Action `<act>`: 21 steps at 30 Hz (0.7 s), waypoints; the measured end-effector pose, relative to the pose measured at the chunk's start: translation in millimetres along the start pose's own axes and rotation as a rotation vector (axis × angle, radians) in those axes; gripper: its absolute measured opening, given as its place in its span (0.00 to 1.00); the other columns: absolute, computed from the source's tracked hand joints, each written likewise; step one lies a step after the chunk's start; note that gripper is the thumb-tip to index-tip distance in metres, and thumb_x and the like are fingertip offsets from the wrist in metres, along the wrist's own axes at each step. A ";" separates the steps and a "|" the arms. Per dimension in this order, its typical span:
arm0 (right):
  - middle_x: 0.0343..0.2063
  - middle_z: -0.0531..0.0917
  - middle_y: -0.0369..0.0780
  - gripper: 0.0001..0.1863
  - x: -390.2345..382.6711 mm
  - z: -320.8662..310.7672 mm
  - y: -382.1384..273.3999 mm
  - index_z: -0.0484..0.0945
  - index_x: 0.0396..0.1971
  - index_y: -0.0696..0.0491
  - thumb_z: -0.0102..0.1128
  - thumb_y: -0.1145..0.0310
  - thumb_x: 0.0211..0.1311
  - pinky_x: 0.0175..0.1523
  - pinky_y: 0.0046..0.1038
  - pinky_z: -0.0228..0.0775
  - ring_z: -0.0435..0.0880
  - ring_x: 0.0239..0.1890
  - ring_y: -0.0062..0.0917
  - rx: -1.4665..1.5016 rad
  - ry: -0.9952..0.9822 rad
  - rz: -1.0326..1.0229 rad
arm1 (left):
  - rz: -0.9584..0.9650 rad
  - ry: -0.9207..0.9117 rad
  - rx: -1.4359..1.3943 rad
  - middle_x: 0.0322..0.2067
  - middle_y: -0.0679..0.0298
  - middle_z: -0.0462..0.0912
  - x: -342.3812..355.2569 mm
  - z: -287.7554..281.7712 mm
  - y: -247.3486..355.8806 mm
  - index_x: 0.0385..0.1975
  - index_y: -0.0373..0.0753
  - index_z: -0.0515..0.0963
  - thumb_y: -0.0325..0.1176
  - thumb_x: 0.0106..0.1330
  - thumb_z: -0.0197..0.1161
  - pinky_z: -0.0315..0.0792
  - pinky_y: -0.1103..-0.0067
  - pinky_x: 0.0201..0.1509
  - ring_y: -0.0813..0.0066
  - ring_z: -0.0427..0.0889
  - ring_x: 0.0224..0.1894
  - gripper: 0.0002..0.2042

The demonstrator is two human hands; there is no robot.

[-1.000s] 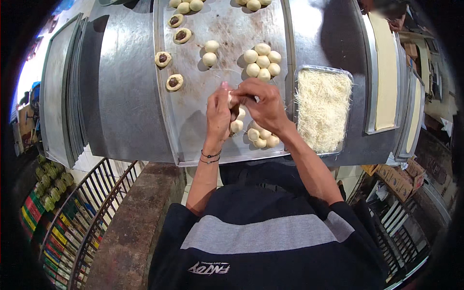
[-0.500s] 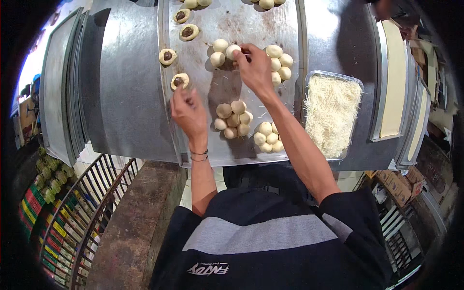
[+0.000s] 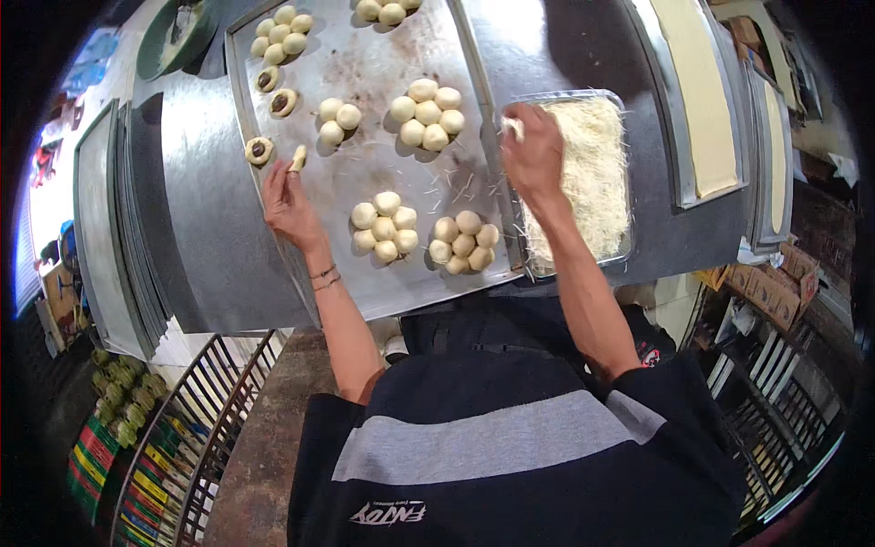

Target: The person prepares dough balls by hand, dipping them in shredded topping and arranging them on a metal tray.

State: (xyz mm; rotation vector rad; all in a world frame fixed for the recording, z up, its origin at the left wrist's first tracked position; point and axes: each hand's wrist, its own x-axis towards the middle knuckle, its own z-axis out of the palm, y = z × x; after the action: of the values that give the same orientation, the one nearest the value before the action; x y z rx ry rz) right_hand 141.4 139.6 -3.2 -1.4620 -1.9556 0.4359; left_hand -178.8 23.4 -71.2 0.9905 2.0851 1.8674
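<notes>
My left hand (image 3: 285, 191), at the left of the large metal tray (image 3: 346, 278), has its fingers closed on a pale dough piece (image 3: 297, 159), beside a dough round with dark filling (image 3: 259, 151). My right hand (image 3: 533, 146) is closed over the upper left of a rectangular tray of shredded pale topping (image 3: 588, 201), with a pinch of the shreds (image 3: 513, 129) at its fingers. Clusters of smooth dough balls (image 3: 384, 228) lie on the metal tray, as do several rounds with dark centres. Loose shreds lie scattered on the metal near my right hand.
At the right are trays with pale flat sheets (image 3: 694, 109). Stacked metal trays (image 3: 117, 237) stand at the left edge, and a green bowl (image 3: 169, 41) at the far upper left. Below are metal railings (image 3: 219, 401) and cardboard boxes (image 3: 775, 283).
My right hand has left the dough ball it placed in the upper middle group and moved right to the shredded topping. My left hand has moved left and now holds a dough piece.
</notes>
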 end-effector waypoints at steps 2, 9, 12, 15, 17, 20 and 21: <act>0.47 0.84 0.41 0.19 -17.1 -31.2 15.6 0.84 0.49 0.51 0.62 0.78 0.55 0.60 0.47 0.66 0.76 0.57 0.40 -0.336 -0.281 0.134 | -0.100 -0.043 -0.134 0.53 0.55 0.85 -11.8 29.8 25.2 0.50 0.29 0.84 0.23 0.75 0.59 0.77 0.69 0.63 0.67 0.82 0.56 0.10; 0.37 0.88 0.38 0.15 -44.7 14.6 29.0 0.88 0.45 0.50 0.71 0.72 0.56 0.57 0.40 0.66 0.79 0.52 0.32 -0.186 -0.217 -0.101 | -1.009 -0.385 -1.071 0.57 0.54 0.80 -55.8 108.9 67.3 0.58 0.31 0.74 0.38 0.79 0.52 0.75 0.62 0.68 0.59 0.80 0.60 0.17; 0.28 0.88 0.40 0.08 -41.8 12.7 30.7 0.90 0.37 0.55 0.71 0.72 0.57 0.45 0.34 0.73 0.82 0.39 0.30 0.190 -0.144 0.163 | -1.094 -0.450 -1.096 0.59 0.50 0.77 -73.6 116.8 72.8 0.60 0.30 0.71 0.41 0.79 0.50 0.75 0.61 0.69 0.56 0.78 0.62 0.21; 0.34 0.88 0.32 0.07 -40.3 -13.8 23.0 0.89 0.41 0.57 0.71 0.72 0.65 0.33 0.17 0.68 0.75 0.27 0.09 0.582 -0.182 0.412 | -1.129 -0.552 -1.079 0.60 0.47 0.76 -83.7 115.2 73.6 0.61 0.30 0.70 0.44 0.80 0.49 0.74 0.60 0.69 0.53 0.78 0.62 0.23; 0.32 0.88 0.32 0.07 -34.4 -25.1 10.1 0.89 0.40 0.58 0.71 0.72 0.64 0.32 0.18 0.68 0.75 0.26 0.10 0.667 -0.202 0.430 | -1.153 -0.594 -1.043 0.59 0.46 0.76 -88.2 115.3 75.2 0.61 0.29 0.70 0.45 0.80 0.48 0.74 0.60 0.69 0.52 0.78 0.62 0.24; 0.29 0.87 0.33 0.08 -28.7 -29.1 -5.4 0.89 0.39 0.56 0.71 0.75 0.59 0.37 0.23 0.71 0.77 0.30 0.17 0.747 -0.253 0.496 | -1.082 -0.707 -1.023 0.56 0.47 0.81 -95.6 119.5 80.4 0.62 0.29 0.70 0.43 0.80 0.49 0.77 0.63 0.65 0.55 0.83 0.56 0.23; 0.31 0.87 0.35 0.10 -31.9 -20.9 -4.0 0.89 0.41 0.55 0.70 0.77 0.58 0.41 0.25 0.72 0.78 0.34 0.21 0.501 -0.130 0.240 | -1.103 -0.746 -1.054 0.52 0.51 0.84 -92.5 119.2 89.8 0.61 0.31 0.71 0.40 0.79 0.54 0.81 0.66 0.59 0.62 0.85 0.53 0.20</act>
State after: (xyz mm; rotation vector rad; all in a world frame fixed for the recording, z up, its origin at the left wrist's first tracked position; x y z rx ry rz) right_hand 157.9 105.9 5.0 -1.3583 -1.6059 1.0660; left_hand -12.0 67.5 -38.6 0.0985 0.6649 1.2867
